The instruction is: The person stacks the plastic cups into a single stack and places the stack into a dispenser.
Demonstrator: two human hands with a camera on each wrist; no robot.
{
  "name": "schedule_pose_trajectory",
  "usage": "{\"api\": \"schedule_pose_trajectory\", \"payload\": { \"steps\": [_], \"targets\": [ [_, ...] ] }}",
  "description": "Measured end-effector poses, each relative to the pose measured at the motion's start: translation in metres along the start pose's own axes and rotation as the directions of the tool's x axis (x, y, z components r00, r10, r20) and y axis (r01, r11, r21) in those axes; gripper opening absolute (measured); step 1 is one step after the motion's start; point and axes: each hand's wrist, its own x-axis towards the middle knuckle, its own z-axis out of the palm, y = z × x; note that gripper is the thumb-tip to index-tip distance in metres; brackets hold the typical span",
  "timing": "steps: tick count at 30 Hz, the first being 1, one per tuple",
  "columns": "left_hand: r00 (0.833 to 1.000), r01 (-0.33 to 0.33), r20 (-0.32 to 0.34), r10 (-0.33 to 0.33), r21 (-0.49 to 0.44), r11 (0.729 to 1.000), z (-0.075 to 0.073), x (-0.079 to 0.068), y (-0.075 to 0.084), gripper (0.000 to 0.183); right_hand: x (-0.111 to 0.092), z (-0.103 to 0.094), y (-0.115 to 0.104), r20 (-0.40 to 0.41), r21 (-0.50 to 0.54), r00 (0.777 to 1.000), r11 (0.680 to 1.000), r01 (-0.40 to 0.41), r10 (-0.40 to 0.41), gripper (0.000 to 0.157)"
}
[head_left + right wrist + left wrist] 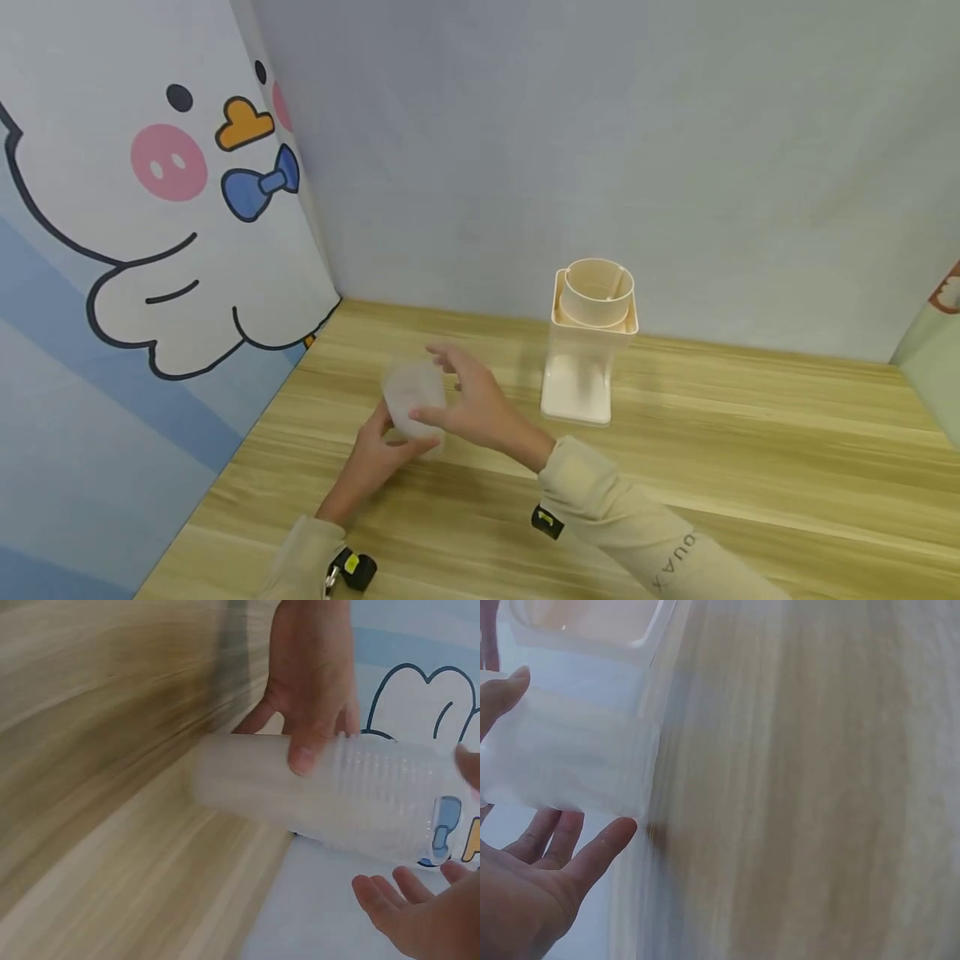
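Note:
My left hand (378, 454) grips a stack of clear plastic cups (414, 398) above the left part of the table. In the right wrist view, the thumb of that hand lies across the ribbed cup stack (360, 795), which is tilted nearly sideways. My right hand (476, 404) is spread around the stack's other end; its fingers (397, 896) stand slightly apart from the cups. The left wrist view shows the cups (570, 757) blurred, with left-hand fingers beneath them.
A cream stand (588, 358) with a round tube on top and a flat base stands right of my hands, near the back wall. The wood-grain table (750, 467) extends right. A cartoon-printed cloth (112, 317) hangs at the left.

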Motion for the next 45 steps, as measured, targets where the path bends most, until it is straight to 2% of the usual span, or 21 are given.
{"api": "schedule_pose_trajectory", "payload": {
  "steps": [6, 10, 12, 19, 24, 30, 37, 43, 45],
  "targets": [
    [0.999, 0.037, 0.016, -0.037, -0.014, 0.999, 0.000, -0.001, 0.004, 0.078, -0.008, 0.009, 0.010, -0.027, 0.104, 0.997, 0.992, -0.071, 0.074, 0.066],
    [0.998, 0.034, 0.048, -0.032, -0.048, 0.998, -0.002, -0.003, 0.009, 0.087, -0.011, 0.014, 0.015, -0.034, 0.177, 0.993, 0.979, -0.103, 0.111, 0.064],
    [0.999, 0.019, 0.044, -0.016, -0.070, 0.997, -0.004, -0.004, 0.011, 0.090, -0.012, 0.016, 0.016, -0.035, 0.194, 0.994, 0.976, -0.098, 0.107, 0.065],
    [0.997, -0.073, -0.040, 0.069, -0.105, 0.992, -0.006, -0.004, 0.016, 0.085, -0.018, 0.018, 0.021, -0.060, 0.196, 0.996, 0.979, -0.048, 0.060, 0.067],
    [0.996, -0.084, -0.047, 0.078, -0.135, 0.987, -0.005, -0.003, 0.023, 0.083, -0.027, 0.011, 0.004, -0.107, 0.202, 0.994, 0.979, -0.011, 0.033, 0.066],
    [0.993, -0.119, -0.025, 0.116, -0.146, 0.982, -0.006, 0.000, 0.033, 0.083, -0.035, 0.001, -0.020, -0.119, 0.191, 0.993, 0.982, -0.005, 0.028, 0.063],
    [0.988, -0.153, -0.001, 0.154, -0.124, 0.980, -0.004, 0.000, 0.044, 0.081, -0.040, -0.006, -0.023, -0.135, 0.189, 0.990, 0.982, -0.005, 0.031, 0.063],
    [0.989, -0.138, 0.035, 0.142, -0.096, 0.986, -0.002, -0.005, 0.074, 0.079, -0.044, -0.012, -0.024, -0.128, 0.181, 0.990, 0.983, -0.035, 0.059, 0.063],
    [0.989, -0.133, 0.046, 0.138, -0.090, 0.987, -0.001, -0.003, 0.073, 0.080, -0.046, -0.014, -0.024, -0.131, 0.186, 0.989, 0.982, -0.041, 0.066, 0.064]
  ]
}}
